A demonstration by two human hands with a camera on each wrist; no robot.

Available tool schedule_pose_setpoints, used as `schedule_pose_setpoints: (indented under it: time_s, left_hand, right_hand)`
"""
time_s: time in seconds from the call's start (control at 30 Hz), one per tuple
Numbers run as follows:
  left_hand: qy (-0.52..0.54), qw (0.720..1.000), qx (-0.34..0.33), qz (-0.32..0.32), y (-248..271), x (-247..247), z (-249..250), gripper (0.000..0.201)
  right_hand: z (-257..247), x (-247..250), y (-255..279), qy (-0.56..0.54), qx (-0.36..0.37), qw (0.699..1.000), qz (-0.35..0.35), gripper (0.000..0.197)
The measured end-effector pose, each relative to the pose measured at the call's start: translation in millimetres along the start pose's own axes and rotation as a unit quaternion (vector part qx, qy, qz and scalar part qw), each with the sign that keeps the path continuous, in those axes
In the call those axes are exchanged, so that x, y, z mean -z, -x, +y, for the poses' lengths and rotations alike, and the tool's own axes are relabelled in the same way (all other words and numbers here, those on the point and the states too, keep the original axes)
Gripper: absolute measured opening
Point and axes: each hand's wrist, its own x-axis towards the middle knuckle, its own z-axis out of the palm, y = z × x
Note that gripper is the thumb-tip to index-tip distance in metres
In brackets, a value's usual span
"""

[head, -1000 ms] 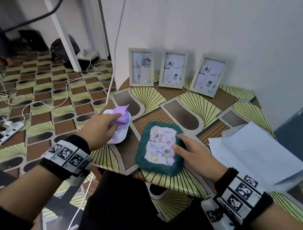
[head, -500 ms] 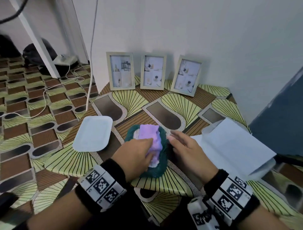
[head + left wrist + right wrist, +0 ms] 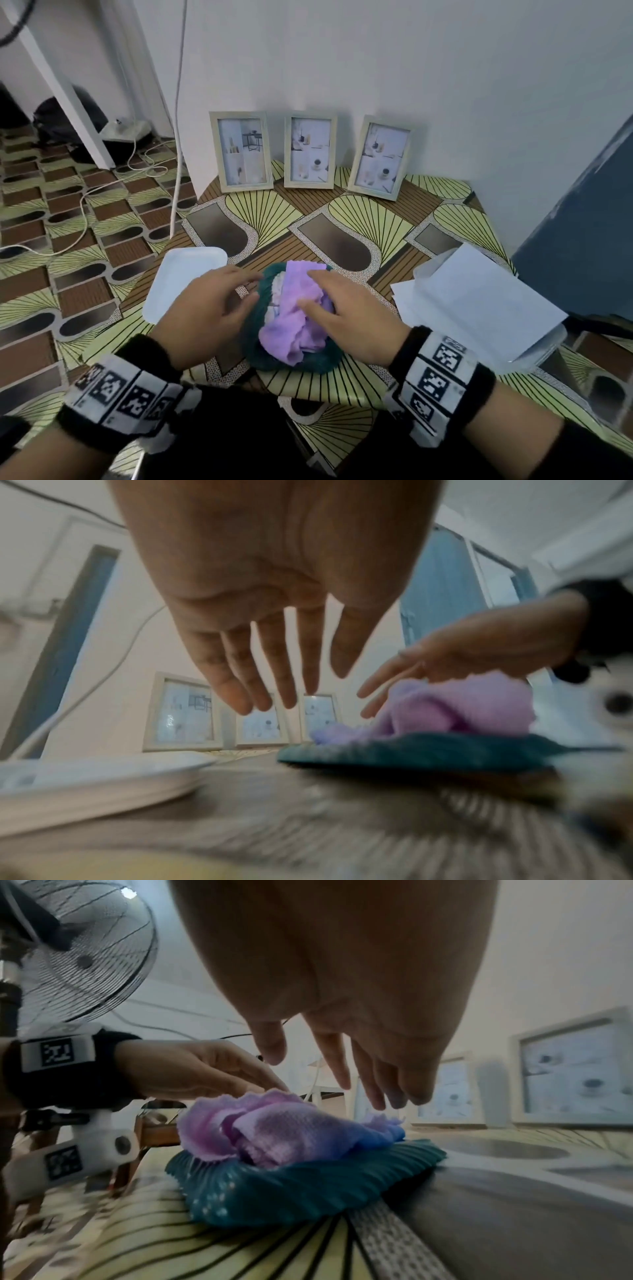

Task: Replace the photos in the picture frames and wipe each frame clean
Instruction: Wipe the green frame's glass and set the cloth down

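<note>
A teal-rimmed picture frame (image 3: 255, 329) lies flat near the table's front edge, with a crumpled purple cloth (image 3: 298, 325) on top of it. My left hand (image 3: 239, 287) hovers at the frame's left side, fingers straight and spread, holding nothing. My right hand (image 3: 318, 291) lies over the cloth with straight fingers. In the left wrist view the left hand (image 3: 274, 691) hangs above the table, left of the cloth (image 3: 462, 710) and the frame (image 3: 411, 753). In the right wrist view the right hand (image 3: 342, 1080) sits just above the cloth (image 3: 281, 1131). Three pale wooden frames (image 3: 310, 150) lean on the wall.
An empty white tray (image 3: 185, 281) lies left of the teal frame. White papers (image 3: 479, 301) are stacked at the table's right. A blue panel (image 3: 582, 240) stands to the far right. Cables trail over the floor on the left. A fan (image 3: 78, 950) stands behind my left arm.
My left hand carried the purple cloth from the white tray onto the teal frame and let it go. My right hand moved from the frame's edge to over the cloth.
</note>
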Motion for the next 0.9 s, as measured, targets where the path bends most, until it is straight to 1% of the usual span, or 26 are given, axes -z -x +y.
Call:
schedule_pose_setpoints:
  time_s: [0.07, 0.17, 0.2, 0.27, 0.33, 0.43, 0.47, 0.53, 0.6, 0.63, 0.67, 0.73, 0.8, 0.87, 0.9]
  left_hand:
    - [-0.073, 0.994, -0.036, -0.070, 3, -1, -10, 0.035]
    - [-0.117, 0.978, -0.067, -0.161, 11, -10, -16, 0.047]
    - [-0.129, 0.973, -0.075, -0.177, 14, -13, -17, 0.052]
    - [-0.151, 0.967, -0.085, -0.185, 16, -15, -18, 0.057]
    - [-0.148, 0.968, -0.083, -0.186, 16, -14, -20, 0.058]
    - [-0.122, 0.970, -0.069, -0.197, 14, -12, -21, 0.072]
    - [-0.113, 0.971, -0.065, -0.199, 13, -12, -20, 0.078]
    - [-0.104, 0.974, -0.055, -0.192, 11, -14, -17, 0.093]
    - [-0.145, 0.967, -0.058, -0.200, 8, -15, -14, 0.106]
    - [-0.177, 0.959, -0.066, -0.213, 6, -16, -13, 0.111]
    - [-0.202, 0.949, -0.074, -0.230, 4, -16, -13, 0.115]
    - [-0.227, 0.932, -0.080, -0.270, -2, -14, -14, 0.118]
    - [-0.221, 0.922, -0.071, -0.311, -7, -11, -15, 0.119]
    - [-0.211, 0.914, -0.059, -0.342, -10, -7, -17, 0.117]
    - [-0.212, 0.912, -0.056, -0.346, -13, -5, -18, 0.115]
  right_hand:
    - [-11, -4, -8, 0.060, -0.015, 0.996, -0.071, 0.077]
    - [-23, -11, -21, 0.085, -0.049, 0.983, -0.153, 0.089]
    - [-25, -14, -26, 0.100, -0.052, 0.978, -0.173, 0.089]
    - [-27, -20, -31, 0.160, -0.046, 0.966, -0.196, 0.082]
    - [-25, -22, -32, 0.196, -0.029, 0.959, -0.204, 0.073]
    - [-20, -19, -28, 0.160, 0.006, 0.969, -0.188, 0.079]
    - [-17, -18, -26, 0.129, 0.014, 0.978, -0.166, 0.079]
    - [-11, -13, -22, 0.076, 0.023, 0.992, -0.103, 0.069]
    - [-5, -7, -18, 0.067, 0.035, 0.996, -0.049, 0.054]
    - [-1, -4, -17, 0.074, 0.039, 0.996, -0.039, 0.047]
    - [2, -1, -16, 0.092, 0.043, 0.994, -0.045, 0.042]
    - [9, 5, -14, 0.142, 0.044, 0.984, -0.099, 0.040]
    - [14, 8, -13, 0.175, 0.048, 0.972, -0.153, 0.045]
    - [16, 8, -14, 0.196, 0.059, 0.963, -0.176, 0.050]
    - [16, 7, -15, 0.204, 0.061, 0.960, -0.179, 0.052]
